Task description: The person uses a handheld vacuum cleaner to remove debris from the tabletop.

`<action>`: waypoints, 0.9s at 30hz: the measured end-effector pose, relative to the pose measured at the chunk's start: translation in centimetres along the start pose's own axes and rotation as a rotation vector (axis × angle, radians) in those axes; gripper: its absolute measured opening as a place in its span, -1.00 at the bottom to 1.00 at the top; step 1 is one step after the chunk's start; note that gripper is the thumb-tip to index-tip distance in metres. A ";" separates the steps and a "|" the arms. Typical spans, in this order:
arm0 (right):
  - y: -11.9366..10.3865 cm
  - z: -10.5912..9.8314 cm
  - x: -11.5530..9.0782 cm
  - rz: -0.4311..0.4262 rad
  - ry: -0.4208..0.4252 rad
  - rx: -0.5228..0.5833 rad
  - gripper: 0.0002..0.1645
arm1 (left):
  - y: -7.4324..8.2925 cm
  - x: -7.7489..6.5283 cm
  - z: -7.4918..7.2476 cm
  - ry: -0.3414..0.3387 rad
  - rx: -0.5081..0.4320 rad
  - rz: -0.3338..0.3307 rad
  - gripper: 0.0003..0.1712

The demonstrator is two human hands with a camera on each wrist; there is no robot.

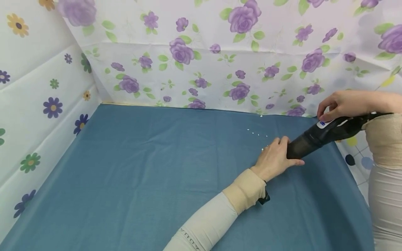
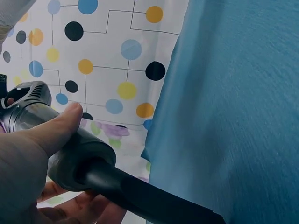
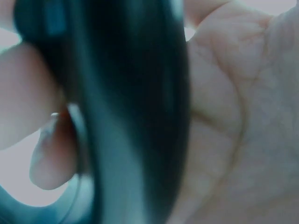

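Note:
A black handheld vacuum cleaner (image 1: pixel 306 142) is held at a slant above the right side of the blue-covered table (image 1: pixel 163 167). My left hand (image 1: pixel 272 159) grips its front barrel, thumb on one side and fingers on the other; a dark narrow nozzle (image 2: pixel 149 198) sticks out past the hand in the left wrist view. At the rear end, my right hand (image 1: pixel 350 104) holds the handle (image 3: pixel 135 116), which appears close and blurred in the right wrist view. Several small white bits (image 1: pixel 262 149) lie on the cloth just beyond the left hand.
A white sheet with purple flowers (image 1: pixel 182 52) rises behind the table. Another flowered sheet (image 1: pixel 28 115) stands along the left edge. Beyond the right edge hangs a dotted sheet (image 2: pixel 105 60).

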State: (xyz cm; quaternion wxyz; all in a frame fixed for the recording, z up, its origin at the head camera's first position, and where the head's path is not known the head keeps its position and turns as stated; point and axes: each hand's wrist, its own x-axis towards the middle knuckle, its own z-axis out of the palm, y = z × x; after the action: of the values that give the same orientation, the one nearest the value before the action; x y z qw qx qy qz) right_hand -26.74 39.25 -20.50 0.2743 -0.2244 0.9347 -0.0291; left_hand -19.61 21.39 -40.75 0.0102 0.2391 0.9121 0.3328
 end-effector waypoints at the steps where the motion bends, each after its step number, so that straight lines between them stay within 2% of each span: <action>1: 0.1 0.0 0.0 0.005 -0.001 0.003 -0.79 | -0.1 0.0 0.0 -0.002 -0.002 0.002 -0.25; 4: 0.2 0.1 0.0 0.024 -0.018 0.015 -0.76 | -0.1 0.0 0.1 0.016 0.015 0.010 -0.25; 7: 0.3 0.3 0.0 0.061 -0.010 0.009 -0.73 | 0.1 -0.2 0.5 0.091 0.076 0.025 -0.27; 10: 0.3 0.7 -0.2 0.093 0.025 -0.015 -0.73 | 0.5 -0.3 1.1 0.180 0.155 0.037 -0.30; 13: 0.3 1.4 -0.5 0.120 0.069 -0.028 -0.76 | 0.9 -0.5 1.8 0.242 0.228 0.061 -0.34; 18: 0.4 2.6 -1.3 0.135 0.127 -0.031 -0.79 | 1.0 -0.4 2.5 0.323 0.285 0.096 -0.35; 27: 0.0 4.2 -2.0 0.164 0.227 -0.091 -0.77 | 0.3 0.4 2.1 0.340 0.279 0.129 -0.36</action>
State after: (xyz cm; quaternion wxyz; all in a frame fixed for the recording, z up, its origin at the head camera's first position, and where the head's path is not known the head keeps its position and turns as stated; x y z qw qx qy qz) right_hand -23.06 40.44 -23.08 0.1579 -0.1545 0.9752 0.0105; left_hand -19.51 23.04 -42.17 -0.1980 0.2368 0.9207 0.2387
